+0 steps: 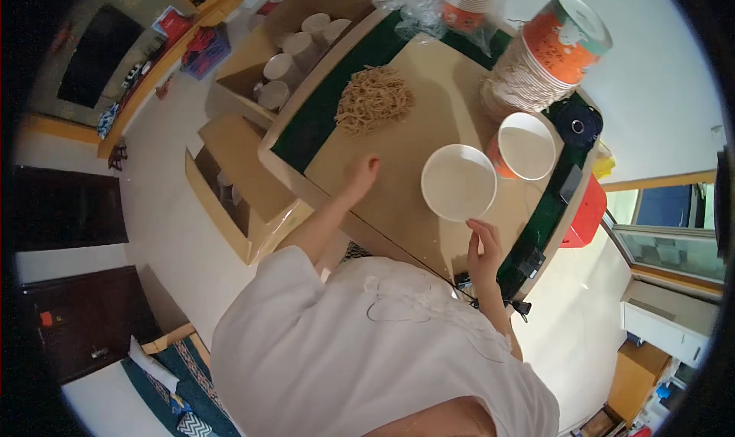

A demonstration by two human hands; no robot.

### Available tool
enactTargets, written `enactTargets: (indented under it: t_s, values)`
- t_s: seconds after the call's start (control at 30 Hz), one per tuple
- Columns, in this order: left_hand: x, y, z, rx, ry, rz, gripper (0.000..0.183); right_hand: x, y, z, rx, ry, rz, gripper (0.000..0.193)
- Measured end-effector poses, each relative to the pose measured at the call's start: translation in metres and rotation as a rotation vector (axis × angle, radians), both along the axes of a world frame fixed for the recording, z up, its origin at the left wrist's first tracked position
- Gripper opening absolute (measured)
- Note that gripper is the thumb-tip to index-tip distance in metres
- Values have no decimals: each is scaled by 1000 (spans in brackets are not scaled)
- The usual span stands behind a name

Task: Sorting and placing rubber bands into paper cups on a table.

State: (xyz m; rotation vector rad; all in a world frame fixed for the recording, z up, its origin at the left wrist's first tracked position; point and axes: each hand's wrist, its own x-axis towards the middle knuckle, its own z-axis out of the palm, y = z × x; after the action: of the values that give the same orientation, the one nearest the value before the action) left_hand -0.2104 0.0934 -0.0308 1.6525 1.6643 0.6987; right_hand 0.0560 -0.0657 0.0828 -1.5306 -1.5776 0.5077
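Observation:
A round paper tub [458, 183] with a white inside stands on the cardboard-covered table, its mouth facing up. My right hand [484, 249] is at its near rim, fingers bent but apart; whether the fingertips touch the rim I cannot tell. A second paper tub [527, 147], orange outside and white inside, leans behind it to the right. Left of the tubs, my left hand [364, 175] hovers over the cardboard with fingers curled closed; what they may hold is hidden. Beyond it lies a heap of thin tan loops [374, 99], like rubber bands.
A tall stack of orange paper tubs [547, 50] rises at the table's far right, near a black round object [578, 123]. Another stack [468, 1] stands at the back in clear plastic. Left of the table are an open carton [298, 50] of white tubs and a lower carton [245, 184].

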Motion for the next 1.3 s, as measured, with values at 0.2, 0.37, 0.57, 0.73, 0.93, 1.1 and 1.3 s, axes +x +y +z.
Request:
enactTargets:
  t_s: [0.2,0.37,0.57,0.73,0.93,1.1,1.3]
  values:
    - [-50,56,-23,149,250,190,11,-16,-19,-5,-126,49,-66,21]
    - [-34,72,-13,191,279,109,13,-7,-18,-4,-135,20,-110,21]
    - [-28,88,-14,-65,438,132,17,-1,-28,1,-99,34,-138,21]
    - [-48,108,74,222,348,-29,16,13,-48,-2,-156,90,-212,20]
    - [-53,107,171,-185,600,-577,16,18,-55,-13,-155,103,-213,19]
    - [-43,115,115,-103,604,-383,20,7,-55,-10,-189,137,-234,19]
    - [-21,152,37,2,337,-31,17,-1,-49,-12,-221,175,-223,20]
